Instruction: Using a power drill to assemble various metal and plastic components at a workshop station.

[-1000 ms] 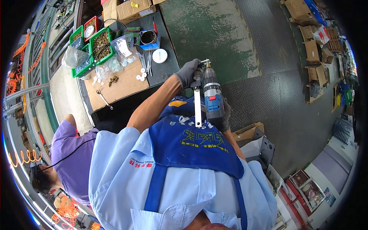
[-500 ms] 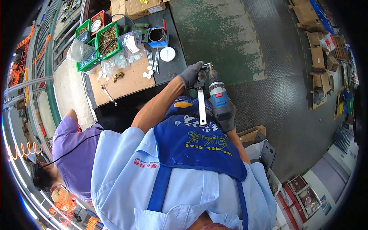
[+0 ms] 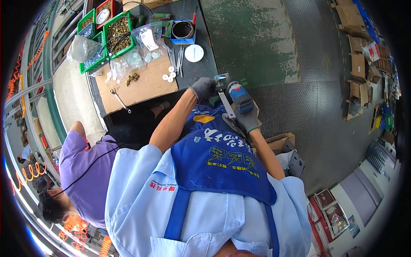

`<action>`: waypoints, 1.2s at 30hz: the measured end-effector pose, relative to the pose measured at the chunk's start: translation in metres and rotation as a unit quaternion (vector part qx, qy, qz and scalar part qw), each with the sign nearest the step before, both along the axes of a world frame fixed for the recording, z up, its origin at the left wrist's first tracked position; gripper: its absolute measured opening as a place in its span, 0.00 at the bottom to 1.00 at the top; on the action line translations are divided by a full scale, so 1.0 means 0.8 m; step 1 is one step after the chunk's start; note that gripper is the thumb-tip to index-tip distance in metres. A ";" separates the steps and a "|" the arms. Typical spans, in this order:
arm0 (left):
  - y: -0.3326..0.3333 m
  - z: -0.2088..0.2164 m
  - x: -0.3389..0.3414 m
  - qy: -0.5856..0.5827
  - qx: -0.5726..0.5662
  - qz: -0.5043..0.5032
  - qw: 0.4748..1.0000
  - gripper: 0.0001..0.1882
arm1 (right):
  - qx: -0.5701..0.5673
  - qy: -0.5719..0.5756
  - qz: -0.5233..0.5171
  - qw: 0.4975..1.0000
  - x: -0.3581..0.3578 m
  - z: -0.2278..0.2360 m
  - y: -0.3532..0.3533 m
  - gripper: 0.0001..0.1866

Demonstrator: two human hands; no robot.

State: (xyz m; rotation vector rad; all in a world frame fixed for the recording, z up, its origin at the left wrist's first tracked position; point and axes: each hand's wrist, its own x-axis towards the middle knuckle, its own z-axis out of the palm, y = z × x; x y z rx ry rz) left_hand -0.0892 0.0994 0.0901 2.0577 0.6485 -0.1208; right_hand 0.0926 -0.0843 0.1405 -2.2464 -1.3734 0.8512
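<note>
My left hand (image 3: 204, 88), in a grey glove, is closed at the upper end of a flat silver metal bar (image 3: 227, 105). The bar slants down in front of my blue apron, with a small dark fitting at its top. In my gloved right hand (image 3: 249, 118) is a blue and black cordless drill (image 3: 240, 97), gripped by its handle. Its front end points away from me, foreshortened, close beside the bar's top. I cannot make out whether the drill tip touches anything. A small shiny piece (image 3: 221, 77) shows just beyond my left fingers.
On the table at the left are green bins (image 3: 119, 36) of brass fittings, a cardboard sheet (image 3: 150, 81), a wrench (image 3: 120, 101), white washers (image 3: 170, 75), metal rods (image 3: 180, 60) and a round white lid (image 3: 194, 53). A person in purple (image 3: 87, 180) sits at my left. Cartons (image 3: 278, 141) stand at my right.
My right hand has tipped the drill, so its front now points further away from me and looks shorter. The bar has swung to a slant. The view has shifted slightly.
</note>
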 end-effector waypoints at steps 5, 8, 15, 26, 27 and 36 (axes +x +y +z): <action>0.011 -0.149 -0.037 -0.168 -0.350 0.265 0.883 0.07 | -0.073 -0.001 0.034 0.997 -0.021 0.015 0.067 0.19; 0.038 -0.084 -0.012 -0.077 -0.459 0.260 0.846 0.14 | -0.053 -0.031 0.022 0.998 -0.020 -0.008 0.078 0.18; 0.036 0.027 -0.013 -0.064 -0.322 0.363 0.872 0.20 | -0.152 0.015 -0.013 0.988 -0.022 0.017 0.102 0.16; -0.004 0.160 0.007 -0.208 0.194 0.156 0.946 0.15 | -0.146 0.012 0.125 0.981 0.004 0.014 0.136 0.14; -0.005 0.157 0.008 -0.203 0.198 0.161 0.945 0.15 | -0.143 0.016 0.133 0.981 0.005 0.013 0.137 0.14; -0.019 0.140 0.022 -0.296 -0.088 0.288 0.906 0.11 | -0.071 0.178 0.037 0.981 0.023 -0.049 0.089 0.16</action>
